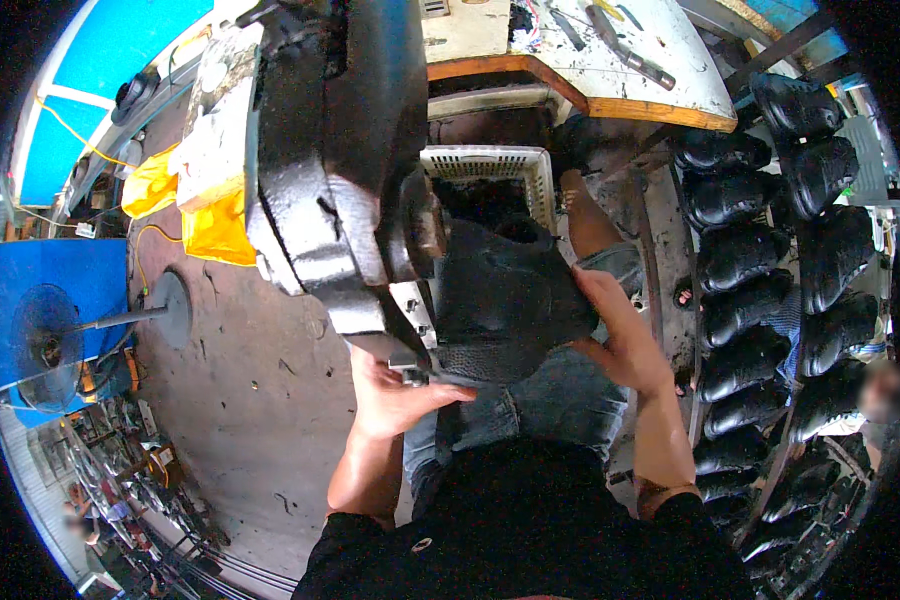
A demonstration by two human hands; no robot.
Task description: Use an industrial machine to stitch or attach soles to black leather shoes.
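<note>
My R hand (pixel 622 335) grips blk shoe upper (pixel 515 300); L hand (pixel 392 398) by near edge, grip can't tell. Prob. positioning at machine (pixel 345 225); next needs steady support.

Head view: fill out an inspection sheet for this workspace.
Surface: white tabletop, stained, wood-edged.
Job's things: black shoe upper at the dark machine; pale crate beyond, holding dark material.
Clutter: hammer-like tool on the tabletop; small scraps on the floor.
Hands: right hand grips the upper's right edge; left hand by the machine's lower end, grip partly hidden.
Cables: yellow cable at left, near the fan.
Surroundings: black shoes racked at right.
</note>
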